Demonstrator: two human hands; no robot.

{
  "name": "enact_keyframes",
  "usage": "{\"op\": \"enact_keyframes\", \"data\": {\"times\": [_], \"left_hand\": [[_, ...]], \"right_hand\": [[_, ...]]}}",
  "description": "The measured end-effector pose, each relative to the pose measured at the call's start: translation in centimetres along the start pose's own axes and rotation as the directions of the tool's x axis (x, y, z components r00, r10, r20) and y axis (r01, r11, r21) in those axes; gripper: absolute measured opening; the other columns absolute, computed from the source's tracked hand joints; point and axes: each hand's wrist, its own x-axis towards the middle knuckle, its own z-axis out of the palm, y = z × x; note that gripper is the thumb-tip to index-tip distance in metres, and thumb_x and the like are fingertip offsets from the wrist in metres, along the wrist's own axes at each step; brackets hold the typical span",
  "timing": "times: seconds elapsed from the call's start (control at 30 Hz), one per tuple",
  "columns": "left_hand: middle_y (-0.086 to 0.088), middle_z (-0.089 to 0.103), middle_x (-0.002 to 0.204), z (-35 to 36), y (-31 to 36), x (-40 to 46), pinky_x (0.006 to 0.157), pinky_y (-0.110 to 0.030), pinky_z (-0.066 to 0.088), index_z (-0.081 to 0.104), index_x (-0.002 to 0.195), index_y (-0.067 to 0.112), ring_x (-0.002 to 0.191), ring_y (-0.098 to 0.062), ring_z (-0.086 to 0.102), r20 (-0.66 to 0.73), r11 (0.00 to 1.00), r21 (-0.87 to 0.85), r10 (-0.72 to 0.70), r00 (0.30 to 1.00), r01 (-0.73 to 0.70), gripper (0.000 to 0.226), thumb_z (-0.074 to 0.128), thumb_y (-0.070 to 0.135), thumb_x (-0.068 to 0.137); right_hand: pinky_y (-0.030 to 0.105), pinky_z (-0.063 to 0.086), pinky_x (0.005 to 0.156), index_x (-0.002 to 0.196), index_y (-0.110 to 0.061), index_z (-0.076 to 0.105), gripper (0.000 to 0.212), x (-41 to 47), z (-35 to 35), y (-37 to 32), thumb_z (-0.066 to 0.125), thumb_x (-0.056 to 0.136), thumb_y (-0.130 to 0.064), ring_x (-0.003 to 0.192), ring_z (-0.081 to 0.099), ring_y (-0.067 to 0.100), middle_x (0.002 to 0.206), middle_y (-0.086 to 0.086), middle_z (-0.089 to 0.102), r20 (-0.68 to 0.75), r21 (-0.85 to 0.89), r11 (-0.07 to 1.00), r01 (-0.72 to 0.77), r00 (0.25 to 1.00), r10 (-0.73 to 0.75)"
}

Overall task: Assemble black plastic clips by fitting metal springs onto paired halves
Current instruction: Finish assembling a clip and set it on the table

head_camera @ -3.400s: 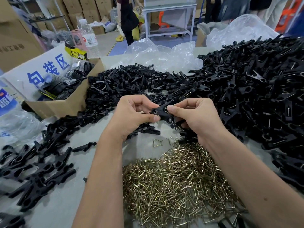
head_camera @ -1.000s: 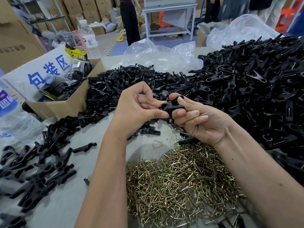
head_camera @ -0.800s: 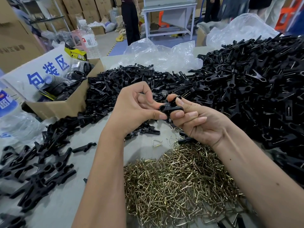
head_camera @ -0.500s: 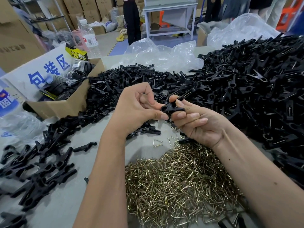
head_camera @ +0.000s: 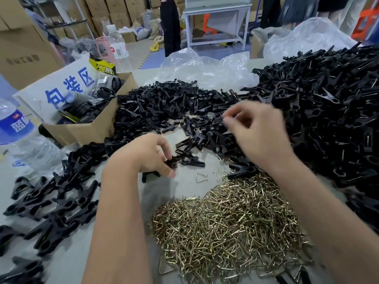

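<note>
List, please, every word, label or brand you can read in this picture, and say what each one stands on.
"包装区": blue characters on the white sign leaning in the cardboard box.
"PRO...": yellow-and-black package, remainder unreadable.
Cardboard carton: faint print, unreadable.
Two water bottle labels: too blurred.

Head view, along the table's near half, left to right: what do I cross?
Assembled black plastic clips → left hand gripping a black clip → heap of brass-coloured metal springs.

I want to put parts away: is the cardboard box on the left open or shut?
Open. The box has its flap up, and black parts show inside it from above.
</note>
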Motion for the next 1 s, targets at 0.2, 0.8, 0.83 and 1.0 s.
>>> {"op": "enact_keyframes", "data": {"times": [0.2,0.8,0.83,1.0], "left_hand": [[0.0,0.065,0.081,-0.1,-0.2,0.1,0.071,-0.032,0.049,0.073,0.077,0.021,0.076,-0.019,0.061,-0.042,0.994,0.093,-0.052,0.998,0.056,0.026,0.097,0.017,0.068],[-0.025,0.074,0.093,1.9,2.1,0.9,0.066,-0.027,0.06,0.063,0.094,0.014,0.075,-0.024,0.073,-0.236,0.55,-0.779,0.188,0.953,-0.301,0.053,0.093,0.02,0.05],[-0.021,0.076,0.091,2.0,2.1,1.0,0.065,-0.027,0.06,0.064,0.095,0.014,0.073,-0.023,0.073,-0.233,0.546,-0.779,0.205,0.951,-0.309,0.051,0.093,0.017,0.053],[-0.017,0.077,0.084,2.0,2.2,0.8,0.063,-0.025,0.06,0.074,0.083,0.025,0.067,-0.019,0.072,-0.228,0.528,-0.774,0.282,0.932,-0.349,0.033,0.091,0.014,0.057]], "right_hand": [[0.032,0.051,0.078,0.105,-0.025,0.072,0.024,-2.8,4.2,-1.4,0.072,0.093,-0.045,0.095,0.062,0.016,0.102,-0.006,0.065,0.471,-0.417,0.87,0.263,0.881,-0.04],[0.012,0.045,0.046,0.104,0.007,0.077,0.027,-0.8,1.2,0.4,0.068,0.083,-0.01,0.061,0.052,0.007,0.076,0.006,0.063,0.733,0.637,0.112,-0.763,0.644,0.218],[0.012,0.045,0.046,0.101,0.006,0.078,0.025,-0.8,1.2,0.5,0.068,0.083,-0.009,0.06,0.052,0.007,0.076,0.007,0.063,0.741,0.627,0.11,-0.771,0.634,0.22],[0.013,0.045,0.045,0.105,0.008,0.072,0.027,-0.9,1.7,0.5,0.067,0.082,-0.006,0.06,0.052,0.009,0.074,0.01,0.063,0.753,0.61,0.099,-0.786,0.614,0.237]]}}
